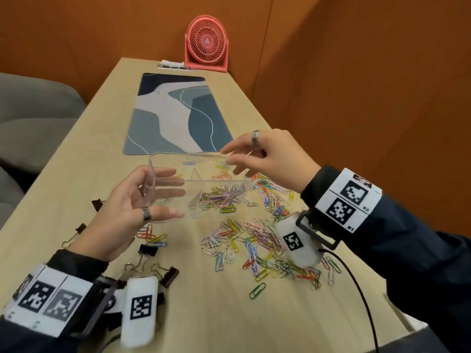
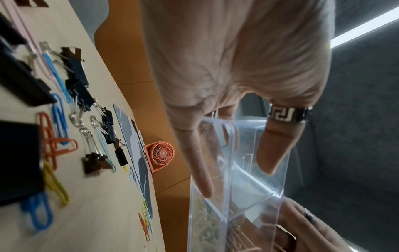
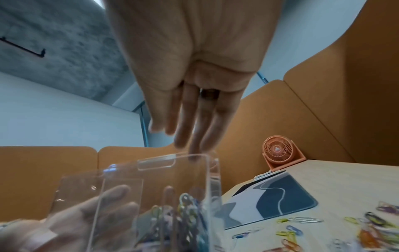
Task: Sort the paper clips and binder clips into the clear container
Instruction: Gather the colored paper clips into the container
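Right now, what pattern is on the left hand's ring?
A black-and-white Greek-key meander on the ring, clearest in the left wrist view.

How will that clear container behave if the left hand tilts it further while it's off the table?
The clear container looks rigid and smooth-walled, so it may slip in the left hand, which holds only one end. The paper clips inside lie piled toward the right end; they would likely slide further and shift the weight. The right hand at the far rim could steady it.
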